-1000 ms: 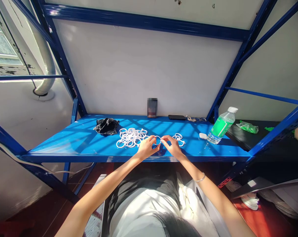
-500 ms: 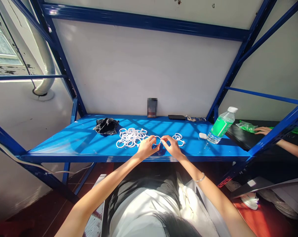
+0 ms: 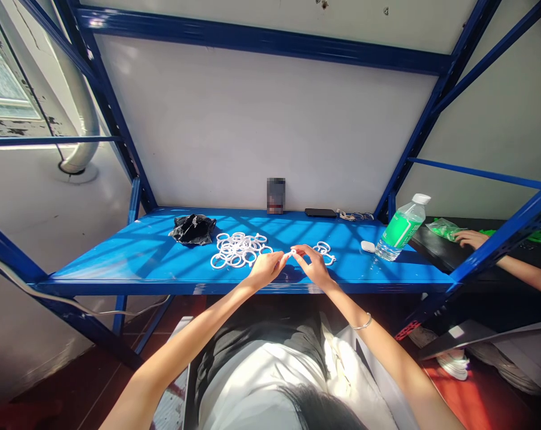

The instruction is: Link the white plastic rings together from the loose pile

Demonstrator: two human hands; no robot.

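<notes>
Between my two hands is a white ring (image 3: pixel 291 253), now turned nearly edge-on and partly covered by fingers. My left hand (image 3: pixel 269 267) pinches its left side, and my right hand (image 3: pixel 312 263) pinches its right side. Both hands are just above the front of the blue table (image 3: pixel 131 263). Beside my left hand lies a loose pile of white rings (image 3: pixel 239 249). A smaller group of white rings (image 3: pixel 325 252) lies just beyond and right of my right hand.
A crumpled black plastic bag (image 3: pixel 193 230) sits left of the pile. Along the back are a dark upright box (image 3: pixel 276 196), a black phone (image 3: pixel 320 212) and a cable (image 3: pixel 354 215). Right stand a white case (image 3: pixel 368 246) and a water bottle (image 3: pixel 401 228). Another person's hand (image 3: pixel 472 238) touches a green packet.
The ring between my hands has turned from showing its round opening to nearly edge-on. My left fingers have closed in on it. The other person's hand has shifted slightly left.
</notes>
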